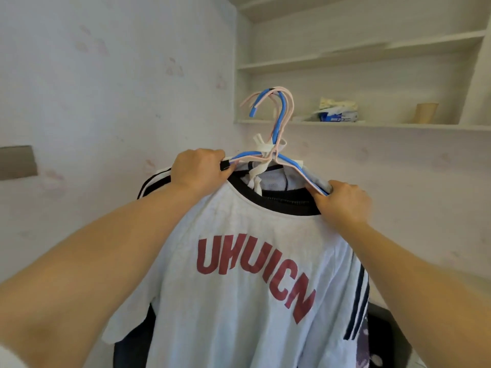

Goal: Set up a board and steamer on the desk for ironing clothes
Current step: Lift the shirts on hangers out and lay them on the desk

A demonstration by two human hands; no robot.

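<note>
White shirt [239, 301] with red lettering; blue and pink hangers [279, 120].

We see a white T-shirt [239, 261] with dark red block letters across the chest and a black collar band, hanging front-on from a bundle of hangers [268, 144]. The hangers are thin wire ones, blue and pale pink, their hooks pointing up and left; a white strip of cloth is knotted round their necks. Other clothes hang behind the shirt on the same bundle: a dark piece with white stripes at the left shoulder and one with dark stripes down the right side. The shirt's fabric looks creased.
</note>
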